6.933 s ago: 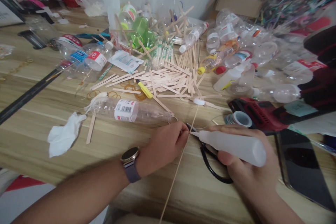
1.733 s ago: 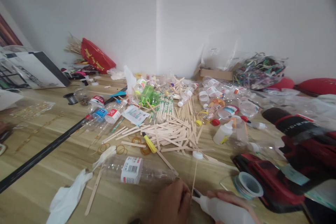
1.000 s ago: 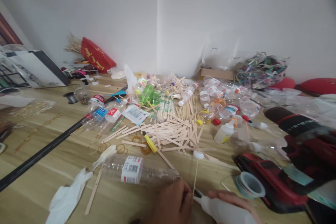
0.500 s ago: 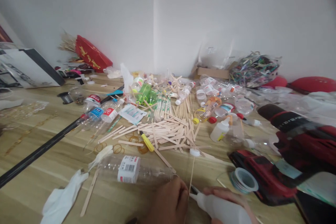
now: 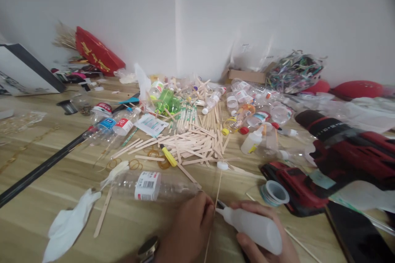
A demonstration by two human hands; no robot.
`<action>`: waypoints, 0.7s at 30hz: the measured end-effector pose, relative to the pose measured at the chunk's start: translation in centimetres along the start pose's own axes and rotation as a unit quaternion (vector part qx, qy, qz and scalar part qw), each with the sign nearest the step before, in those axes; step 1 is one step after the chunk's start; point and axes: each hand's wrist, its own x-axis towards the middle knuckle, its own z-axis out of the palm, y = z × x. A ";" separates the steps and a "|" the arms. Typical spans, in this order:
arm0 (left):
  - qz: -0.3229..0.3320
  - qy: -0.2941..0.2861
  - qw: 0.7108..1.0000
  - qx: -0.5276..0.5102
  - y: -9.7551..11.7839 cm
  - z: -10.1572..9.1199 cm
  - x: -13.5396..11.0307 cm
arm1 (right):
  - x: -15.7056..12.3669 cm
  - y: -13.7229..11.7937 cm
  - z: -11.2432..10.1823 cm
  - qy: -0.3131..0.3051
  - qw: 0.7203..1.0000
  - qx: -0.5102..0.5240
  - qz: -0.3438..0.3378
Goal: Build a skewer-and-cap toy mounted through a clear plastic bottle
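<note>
Left hand: grip hidden (cannot tell). Right hand clasps bottle, contents unclear; phone, four o'clock, cut off.

My left hand could pass sideways over bare wood up to the loose stick and white tissue, but ahead the lying bottle blocks it. Beside my right hand, the spool, red drill and dark phone crowd the outer side; farther forward lies the stick heap.

Curled left hand near right hand
</note>
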 end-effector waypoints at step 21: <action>0.039 0.000 0.999 0.027 -0.1 -0.4 -0.1 | 0.1 -0.9 0.5 0.072 0.996 0.023 0.040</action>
